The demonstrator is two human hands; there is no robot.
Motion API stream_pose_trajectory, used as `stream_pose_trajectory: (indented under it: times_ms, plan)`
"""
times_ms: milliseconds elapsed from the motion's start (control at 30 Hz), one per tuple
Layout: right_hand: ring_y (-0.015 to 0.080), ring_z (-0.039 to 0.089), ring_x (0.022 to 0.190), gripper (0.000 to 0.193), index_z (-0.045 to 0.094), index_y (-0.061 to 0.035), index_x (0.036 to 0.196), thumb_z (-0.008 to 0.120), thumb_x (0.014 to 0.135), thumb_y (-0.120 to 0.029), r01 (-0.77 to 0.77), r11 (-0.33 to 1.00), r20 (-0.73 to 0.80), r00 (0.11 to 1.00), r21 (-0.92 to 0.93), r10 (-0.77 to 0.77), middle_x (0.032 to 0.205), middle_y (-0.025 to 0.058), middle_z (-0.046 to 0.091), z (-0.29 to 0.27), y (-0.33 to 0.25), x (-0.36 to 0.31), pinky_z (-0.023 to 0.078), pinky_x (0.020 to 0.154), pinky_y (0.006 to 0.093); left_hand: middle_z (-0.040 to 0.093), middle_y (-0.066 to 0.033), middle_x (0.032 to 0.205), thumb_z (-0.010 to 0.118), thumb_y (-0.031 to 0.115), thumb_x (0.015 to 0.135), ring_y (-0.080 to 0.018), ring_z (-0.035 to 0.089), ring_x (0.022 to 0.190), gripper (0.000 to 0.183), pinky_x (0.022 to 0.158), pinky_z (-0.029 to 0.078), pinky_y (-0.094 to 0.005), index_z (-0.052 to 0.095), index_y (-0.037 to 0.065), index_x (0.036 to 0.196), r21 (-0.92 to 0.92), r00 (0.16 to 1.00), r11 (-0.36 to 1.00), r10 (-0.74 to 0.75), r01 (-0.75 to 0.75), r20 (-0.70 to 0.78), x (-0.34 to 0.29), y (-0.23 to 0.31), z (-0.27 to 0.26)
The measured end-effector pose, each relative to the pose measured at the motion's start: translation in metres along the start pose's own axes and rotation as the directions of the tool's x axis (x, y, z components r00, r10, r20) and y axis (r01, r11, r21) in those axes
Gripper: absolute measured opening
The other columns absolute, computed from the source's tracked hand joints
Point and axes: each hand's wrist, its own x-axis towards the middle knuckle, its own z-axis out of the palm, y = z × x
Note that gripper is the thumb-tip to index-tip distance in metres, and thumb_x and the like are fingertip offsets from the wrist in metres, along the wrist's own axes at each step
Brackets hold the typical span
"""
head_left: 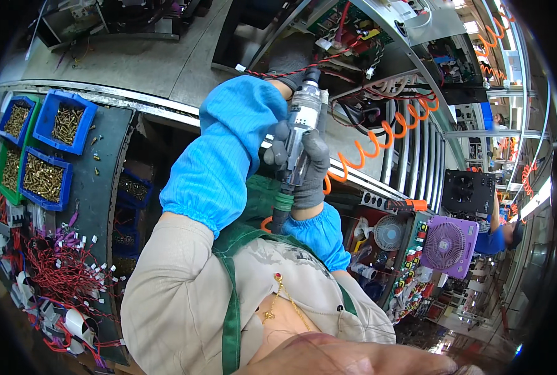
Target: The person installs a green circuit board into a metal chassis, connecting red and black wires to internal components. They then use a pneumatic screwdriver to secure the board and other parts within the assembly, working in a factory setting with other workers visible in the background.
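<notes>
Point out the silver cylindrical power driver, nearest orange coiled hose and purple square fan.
Silver cylindrical power driver (304,117): head view, on its barrel.
Nearest orange coiled hose (373,142): head view, on a loop.
Purple square fan (446,246): head view, on its grille.

purple fan (447,245), right of frame
blue bins (60,144) of brass-coloured screws (68,124), upper left; tangled red wires (60,267), lower left; black fan box (480,199), also right.

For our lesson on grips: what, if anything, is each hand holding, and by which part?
The right hand grips a silver power tool around its middle. For the left hand, near the tool's tip, it cannot be told.
</notes>
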Motion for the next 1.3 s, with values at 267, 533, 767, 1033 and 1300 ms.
stream_pose_trajectory:
  times_ms: [267,533,767,1033,1300]
  plan:
    - [0.0222,0.058,0.057,0.072,0.03,-0.0063,0.135,0.066,0.079,-0.032,-0.04,0.991,0.014,0.999,-0.13,0.042,0.087,0.0137,0.057,-0.008,-0.01,-0.004,0.054,0.052,0.0366,0.064,-0.0144,0.085,0.057,0.03,0.08,-0.0326,0.063,0.074,0.026,0.069,0.049,-0.0433,0.065,0.009,0.095,0.01,0.999,1.0,0.022,-0.022,-0.035,0.013,0.002,0.02]
    - [0.024,0.06,0.063,0.051,0.04,-0.0011,0.121,0.06,0.085,-0.03,-0.055,0.976,0.168,0.986,0.209,0.019,0.092,0.0157,0.056,-0.005,-0.002,0.0,0.055,0.059,0.0419,0.064,-0.0144,0.085,0.057,0.03,0.081,-0.0324,0.063,0.072,0.027,0.068,0.05,-0.0432,0.064,0.009,0.096,0.106,0.994,0.994,-0.033,0.022,0.101,-0.011,0.009,-0.012]
    - [0.0235,0.064,0.058,0.083,0.007,-0.0323,0.147,0.058,0.083,-0.015,-0.011,0.983,0.065,0.998,0.182,-0.001,0.085,0.0164,0.059,0.002,-0.006,0.004,0.057,0.051,0.0405,0.064,-0.0144,0.085,0.057,0.029,0.081,-0.0323,0.063,0.07,0.027,0.066,0.05,-0.0432,0.064,0.009,0.097,0.209,0.919,0.977,-0.127,0.051,0.373,-0.042,0.024,-0.061]
    - [0.0213,0.062,0.055,0.083,0.007,-0.0314,0.147,0.059,0.084,-0.016,0.009,0.992,0.065,0.998,0.128,-0.017,0.083,0.0146,0.058,0.004,-0.006,0.005,0.057,0.049,0.0382,0.064,-0.0157,0.087,0.057,0.029,0.082,-0.0329,0.063,0.069,0.028,0.065,0.051,-0.0427,0.063,0.007,0.099,0.226,0.834,0.974,-0.14,0.018,0.534,-0.049,0.031,-0.098]
    - [0.02,0.059,0.058,0.064,0.023,-0.0169,0.139,0.058,0.087,-0.031,-0.031,0.998,0.135,0.991,0.049,0.024,0.091,0.0165,0.057,-0.021,-0.012,0.001,0.055,0.055,0.0376,0.064,-0.0202,0.082,0.054,0.028,0.079,-0.039,0.062,0.075,0.028,0.069,0.049,-0.0487,0.063,0.005,0.093,-0.29,0.84,0.935,-0.321,0.206,-0.437,-0.02,-0.025,-0.034]
